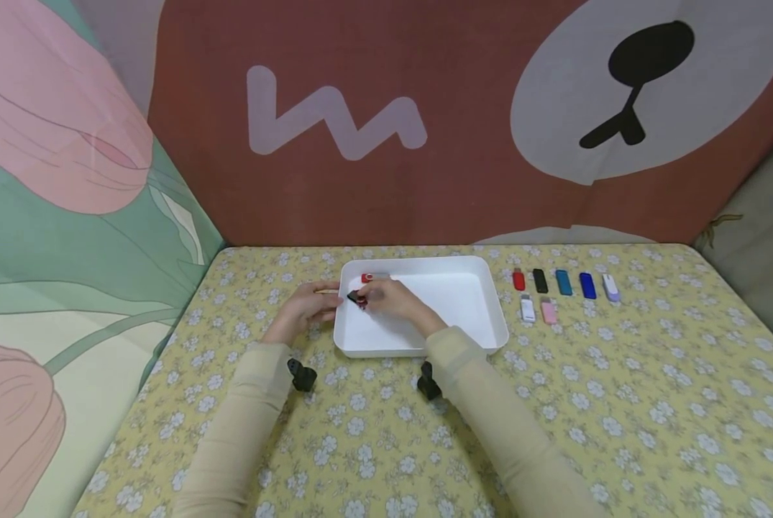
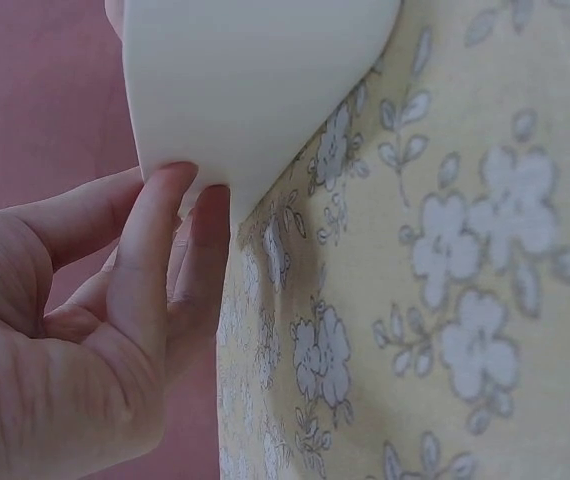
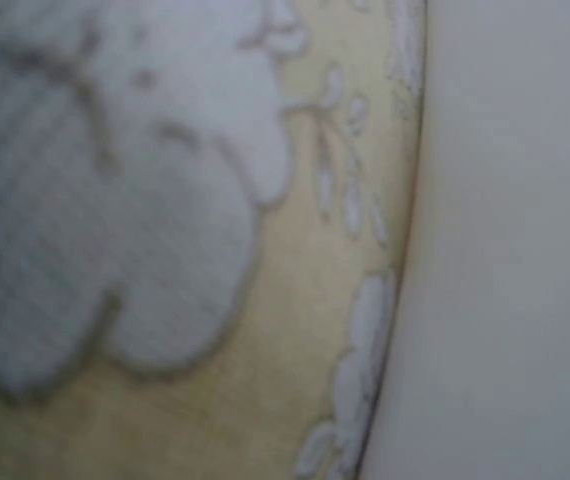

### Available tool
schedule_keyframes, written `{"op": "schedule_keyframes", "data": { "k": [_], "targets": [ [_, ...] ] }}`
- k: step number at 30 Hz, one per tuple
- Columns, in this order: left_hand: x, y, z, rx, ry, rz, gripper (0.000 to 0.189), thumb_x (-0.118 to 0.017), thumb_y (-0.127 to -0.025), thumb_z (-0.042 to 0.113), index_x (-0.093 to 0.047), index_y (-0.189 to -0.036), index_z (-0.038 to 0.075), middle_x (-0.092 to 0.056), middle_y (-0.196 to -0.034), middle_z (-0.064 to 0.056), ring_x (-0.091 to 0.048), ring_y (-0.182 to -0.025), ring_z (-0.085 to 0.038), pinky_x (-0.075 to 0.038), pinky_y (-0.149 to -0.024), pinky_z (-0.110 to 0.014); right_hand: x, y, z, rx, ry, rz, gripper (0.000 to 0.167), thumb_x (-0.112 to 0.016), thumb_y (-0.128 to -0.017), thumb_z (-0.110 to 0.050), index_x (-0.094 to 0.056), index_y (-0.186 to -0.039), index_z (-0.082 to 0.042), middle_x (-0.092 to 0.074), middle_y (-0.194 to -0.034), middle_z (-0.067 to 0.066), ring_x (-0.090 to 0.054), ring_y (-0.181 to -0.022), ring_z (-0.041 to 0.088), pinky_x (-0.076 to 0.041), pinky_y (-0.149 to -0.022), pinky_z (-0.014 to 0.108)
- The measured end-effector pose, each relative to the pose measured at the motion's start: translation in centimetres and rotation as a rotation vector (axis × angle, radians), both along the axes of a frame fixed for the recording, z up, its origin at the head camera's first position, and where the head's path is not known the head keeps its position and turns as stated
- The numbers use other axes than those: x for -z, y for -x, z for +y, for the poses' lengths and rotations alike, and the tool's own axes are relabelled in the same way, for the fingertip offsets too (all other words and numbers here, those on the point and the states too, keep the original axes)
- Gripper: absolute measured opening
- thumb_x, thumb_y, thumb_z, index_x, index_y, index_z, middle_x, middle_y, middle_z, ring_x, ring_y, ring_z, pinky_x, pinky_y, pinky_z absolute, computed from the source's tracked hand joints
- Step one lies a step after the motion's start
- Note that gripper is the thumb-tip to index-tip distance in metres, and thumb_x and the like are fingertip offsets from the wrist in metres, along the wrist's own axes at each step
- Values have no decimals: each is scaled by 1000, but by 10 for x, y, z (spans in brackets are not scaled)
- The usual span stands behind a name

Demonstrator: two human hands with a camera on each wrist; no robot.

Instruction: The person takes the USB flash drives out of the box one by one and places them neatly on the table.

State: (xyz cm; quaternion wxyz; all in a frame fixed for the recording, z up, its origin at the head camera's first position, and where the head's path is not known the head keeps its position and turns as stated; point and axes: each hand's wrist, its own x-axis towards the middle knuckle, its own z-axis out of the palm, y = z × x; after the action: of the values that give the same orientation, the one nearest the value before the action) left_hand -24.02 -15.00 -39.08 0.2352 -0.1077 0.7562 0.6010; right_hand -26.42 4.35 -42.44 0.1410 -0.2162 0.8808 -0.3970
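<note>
A white tray (image 1: 451, 306) lies on the table, with a red USB stick (image 1: 367, 278) inside near its back left corner. Over the tray's left part, my right hand (image 1: 391, 298) pinches a small black-and-red USB stick (image 1: 355, 298), partly hidden by the fingers. My left hand (image 1: 305, 308) is at the tray's left side. In the left wrist view, the left fingertips (image 2: 173, 180) touch the outer wall of the tray (image 2: 255, 80), fingers mostly extended. Only the tray wall (image 3: 505, 240) and tablecloth show in the right wrist view; the hand is out of it.
Right of the tray, several USB sticks lie in two rows, among them a red one (image 1: 518, 279), a black one (image 1: 540, 280), a teal one (image 1: 564, 282) and a pink one (image 1: 549, 311). A flowered yellow cloth (image 1: 360, 432) covers the table. A printed curtain (image 1: 386, 194) hangs behind.
</note>
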Motion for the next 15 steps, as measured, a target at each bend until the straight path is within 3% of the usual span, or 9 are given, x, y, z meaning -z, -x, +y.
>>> {"op": "schedule_keyframes", "data": {
  "k": [4,15],
  "targets": [
    [1,2,0,0,27,-5,51,-56,-95,8,-42,-144,9,-51,-137,-21,-63,-71,-4,-54,-65,-16,0,-1,-4,30,-13,-48,34,-69,-88,-15,-65,-121,-7,-64,-126,10,-50,-128,25,-36,-111,40],
    [0,2,1,-5,41,0,50,-58,-94,9,-44,-143,9,-56,-131,-19,-63,-71,-4,-54,-65,-15,1,-4,-16,93,-42,30,27,-74,-84,-21,-70,-105,-5,-70,-109,9,-61,-108,22,-46,-98,35]
  ]
}}
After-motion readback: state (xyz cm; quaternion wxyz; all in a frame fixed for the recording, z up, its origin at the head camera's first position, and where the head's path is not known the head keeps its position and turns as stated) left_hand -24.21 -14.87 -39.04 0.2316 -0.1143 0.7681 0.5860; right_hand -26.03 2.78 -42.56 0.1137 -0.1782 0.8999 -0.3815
